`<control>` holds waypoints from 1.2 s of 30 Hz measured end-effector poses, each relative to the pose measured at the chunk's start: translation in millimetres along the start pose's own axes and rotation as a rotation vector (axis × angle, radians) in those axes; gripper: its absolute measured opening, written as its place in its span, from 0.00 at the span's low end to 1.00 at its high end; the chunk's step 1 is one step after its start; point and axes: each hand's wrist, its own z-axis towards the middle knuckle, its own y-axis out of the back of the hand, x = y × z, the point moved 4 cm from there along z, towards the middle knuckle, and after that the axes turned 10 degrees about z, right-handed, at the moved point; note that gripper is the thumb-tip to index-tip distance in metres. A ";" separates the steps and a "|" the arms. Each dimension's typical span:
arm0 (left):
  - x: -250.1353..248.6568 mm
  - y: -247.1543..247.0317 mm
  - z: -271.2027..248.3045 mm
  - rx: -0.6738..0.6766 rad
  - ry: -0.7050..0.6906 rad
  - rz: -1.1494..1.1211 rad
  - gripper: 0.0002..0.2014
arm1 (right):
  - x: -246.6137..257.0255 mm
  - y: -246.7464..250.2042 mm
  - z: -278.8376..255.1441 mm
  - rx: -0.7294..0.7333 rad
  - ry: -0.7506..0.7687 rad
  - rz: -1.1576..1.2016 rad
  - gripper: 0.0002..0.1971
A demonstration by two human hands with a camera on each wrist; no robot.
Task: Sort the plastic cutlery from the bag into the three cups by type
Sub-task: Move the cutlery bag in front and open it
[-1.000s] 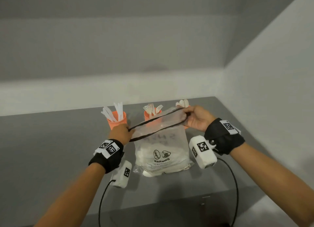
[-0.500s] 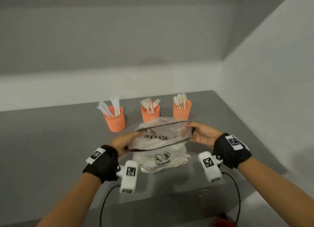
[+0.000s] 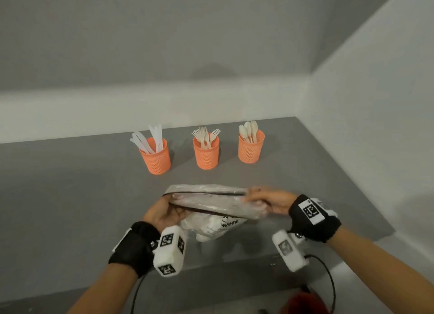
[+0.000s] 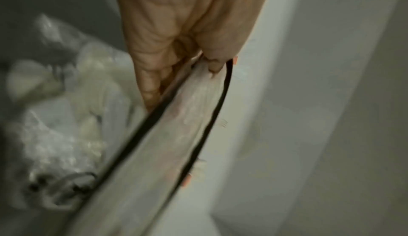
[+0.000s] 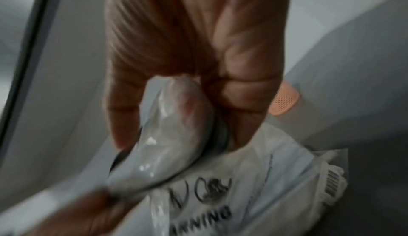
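Clerk: Head view, item one: clear plastic bag (image 3: 212, 216), black strip along its mouth, "WARNING" printed on the side, white cutlery heaped inside. Location?

Checker: Near edge of the grey table (image 3: 70, 196), at 6 o'clock from the cups, its lower part resting on the tabletop. The mouth is stretched flat between both hands.

Clerk: Item two: left hand (image 3: 162, 214).

Checker: At 9 o'clock of the bag, fingers and thumb pinching the mouth's end. Left wrist view confirms: fingertips (image 4: 152, 89) curled onto the black-edged rim (image 4: 212, 117).

Clerk: Item three: right hand (image 3: 270, 202).

Checker: At 3 o'clock of the bag, closed around the other end. Right wrist view shows bunched plastic (image 5: 176, 126) gripped between thumb and fingers, though blurred.

Clerk: Item four: three orange mesh cups.

Checker: In a row at 12 o'clock from the bag, well apart from it. Left cup (image 3: 156, 157) holds knives (image 3: 150, 140), middle cup (image 3: 206, 154) holds forks (image 3: 205, 136), right cup (image 3: 250, 149) holds spoons (image 3: 249, 130). All upright.

Clerk: Item five: wrist cameras.

Checker: One white block under each wrist, on black straps.
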 end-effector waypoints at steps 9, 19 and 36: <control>-3.3 -22.1 4.0 0.027 -0.106 0.474 0.17 | -0.4 15.3 -2.1 -0.056 -0.040 0.257 0.09; 19.6 -7.3 16.9 -0.003 -0.234 1.204 0.13 | -2.2 13.4 34.7 -0.211 0.104 1.049 0.06; 19.1 1.2 36.0 0.162 0.085 0.534 0.19 | -33.4 38.6 21.4 0.004 0.005 0.667 0.15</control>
